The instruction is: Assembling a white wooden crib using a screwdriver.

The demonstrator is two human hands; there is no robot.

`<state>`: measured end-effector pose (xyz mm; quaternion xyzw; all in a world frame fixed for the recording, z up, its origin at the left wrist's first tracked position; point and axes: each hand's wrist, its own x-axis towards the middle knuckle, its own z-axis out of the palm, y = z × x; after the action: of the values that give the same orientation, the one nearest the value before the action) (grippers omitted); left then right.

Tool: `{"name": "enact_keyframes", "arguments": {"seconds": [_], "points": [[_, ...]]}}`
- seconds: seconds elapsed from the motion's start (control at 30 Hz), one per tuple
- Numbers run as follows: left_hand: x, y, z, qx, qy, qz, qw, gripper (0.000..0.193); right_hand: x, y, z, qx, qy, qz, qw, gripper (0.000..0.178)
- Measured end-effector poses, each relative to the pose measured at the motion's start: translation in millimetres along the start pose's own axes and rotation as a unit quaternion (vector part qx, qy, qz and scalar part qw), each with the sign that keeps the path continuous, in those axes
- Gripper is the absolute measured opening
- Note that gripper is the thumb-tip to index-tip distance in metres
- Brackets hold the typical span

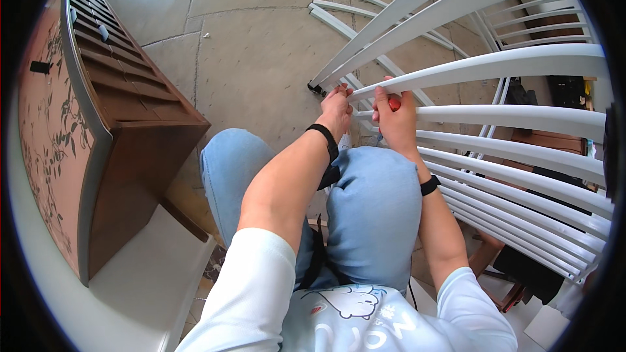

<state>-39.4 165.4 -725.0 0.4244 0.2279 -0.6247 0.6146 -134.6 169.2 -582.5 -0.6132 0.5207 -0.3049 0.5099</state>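
A white slatted frame [508, 65] stands to my right, its long bars running from near my knees toward the right edge. My left hand [337, 107] is closed at the near end of one bar, its fingers pinching there; the fingertips are partly hidden. Just to the right, my right hand [396, 117] is wrapped round a red-handled screwdriver [394, 103], with its thumb up against the underside of the same bar. Most of the tool is covered by the palm and fingers. A small black foot [316, 89] caps the frame's corner beyond my left hand.
Loose white bars [345, 25] lie on the tiled floor [254, 58] ahead. At the left is a brown wooden cabinet [140, 169] with a patterned pink panel [49, 137]. More white slatted pieces [541, 19] stand at the far right. My bent knees [372, 202] are below the hands.
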Motion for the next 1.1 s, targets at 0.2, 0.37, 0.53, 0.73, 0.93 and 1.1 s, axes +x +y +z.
{"name": "enact_keyframes", "arguments": {"seconds": [0.2,0.37,0.53,0.73,0.93,1.1], "points": [[2.2,1.4,4.1,-0.039,0.004,0.002,0.999,0.012,-1.2,-1.2,-1.2,-0.015,-0.008,-0.004,1.0,0.04],[-0.6,10.1,5.5,-0.08,0.011,0.003,0.997,0.009,-0.7,2.3,-4.6,-0.038,0.0,-0.005,0.999,0.043],[17.6,19.2,-5.3,-0.096,0.054,-0.036,0.993,0.008,2.0,7.1,-1.0,-0.026,-0.019,-0.026,0.999,0.041],[8.2,19.2,0.5,-0.123,0.021,-0.027,0.992,0.005,-2.5,-1.6,-4.6,-0.033,-0.023,0.002,0.999,0.043],[5.3,23.7,6.9,-0.184,0.032,-0.049,0.981,0.011,-0.3,3.8,-4.5,-0.016,-0.034,-0.01,0.999,0.043],[5.0,27.3,5.6,-0.202,0.067,-0.036,0.976,0.019,-1.8,0.4,-2.7,-0.021,-0.041,-0.009,0.999,0.044]]}}
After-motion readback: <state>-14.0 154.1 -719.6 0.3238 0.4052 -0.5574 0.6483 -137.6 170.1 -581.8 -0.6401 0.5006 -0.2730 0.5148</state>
